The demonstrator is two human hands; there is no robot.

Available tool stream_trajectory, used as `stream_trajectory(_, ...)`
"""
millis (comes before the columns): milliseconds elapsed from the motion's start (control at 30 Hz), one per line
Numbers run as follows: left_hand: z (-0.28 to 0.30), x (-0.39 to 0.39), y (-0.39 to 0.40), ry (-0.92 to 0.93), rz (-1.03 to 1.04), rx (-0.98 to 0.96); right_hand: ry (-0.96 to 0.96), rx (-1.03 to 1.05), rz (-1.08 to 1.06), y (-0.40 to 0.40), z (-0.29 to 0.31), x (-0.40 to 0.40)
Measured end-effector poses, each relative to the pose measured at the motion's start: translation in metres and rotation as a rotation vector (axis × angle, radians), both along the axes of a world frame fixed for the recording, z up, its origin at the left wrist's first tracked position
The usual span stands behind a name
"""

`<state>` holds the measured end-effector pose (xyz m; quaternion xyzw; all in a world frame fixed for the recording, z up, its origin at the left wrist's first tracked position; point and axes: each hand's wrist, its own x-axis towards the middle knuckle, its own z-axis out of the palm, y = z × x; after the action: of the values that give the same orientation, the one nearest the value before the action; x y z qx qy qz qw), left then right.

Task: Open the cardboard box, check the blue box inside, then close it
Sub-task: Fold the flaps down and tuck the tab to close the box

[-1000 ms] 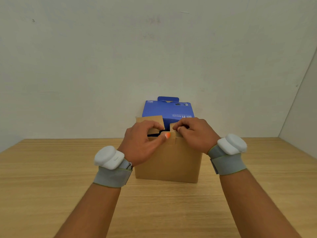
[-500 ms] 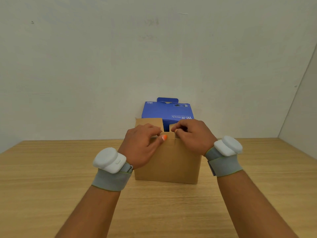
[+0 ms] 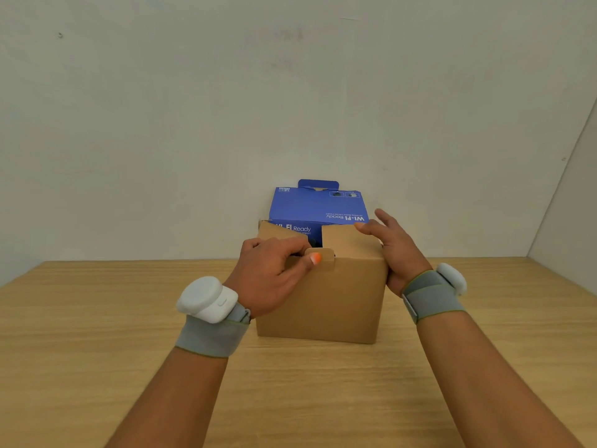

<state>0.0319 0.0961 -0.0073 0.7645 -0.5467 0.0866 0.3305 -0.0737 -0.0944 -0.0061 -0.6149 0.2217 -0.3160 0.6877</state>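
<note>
A brown cardboard box (image 3: 339, 299) stands on the wooden table in front of me. A blue box (image 3: 318, 206) with white "Wi-Fi Ready" print sticks up out of its top, its lid flap raised against the wall. My left hand (image 3: 274, 276) grips the box's near top edge, thumb on the small front tab, fingers curled over the left flap. My right hand (image 3: 392, 250) lies spread on the box's right top flap and right side, fingers apart. The two top flaps are partly lowered with a gap between them.
The wooden table (image 3: 97, 350) runs wide to both sides and toward me. A plain wall (image 3: 290, 92) stands close behind the box, and a side wall (image 3: 575, 205) closes the right. Both wrists carry grey bands with white pods.
My right hand has let go of the centre flap edges and moved out to the box's right side, fingers spread. My left hand stays at the front tab. The flaps lie lower.
</note>
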Motion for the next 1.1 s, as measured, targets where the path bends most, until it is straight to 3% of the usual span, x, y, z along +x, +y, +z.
stream_trajectory(300,-0.004,0.001,-0.002,0.001,-0.013,-0.047,-0.171,0.042,-0.013,-0.005,0.002,-0.001)
stream_trajectory(433,-0.006,0.000,-0.003,0.005,-0.009,-0.063,-0.147,-0.100,0.012,0.000,0.005,0.002)
stream_trajectory(733,-0.006,-0.001,0.000,0.099,-0.039,-0.144,0.219,-0.584,-0.078,-0.005,0.012,-0.005)
stream_trajectory(967,0.001,-0.003,0.003,0.199,-0.061,-0.210,0.107,-0.828,0.065,0.012,0.036,-0.024)
stream_trajectory(1100,0.002,-0.004,0.001,0.036,0.072,-0.282,0.108,-0.933,0.176,0.025,0.044,-0.026)
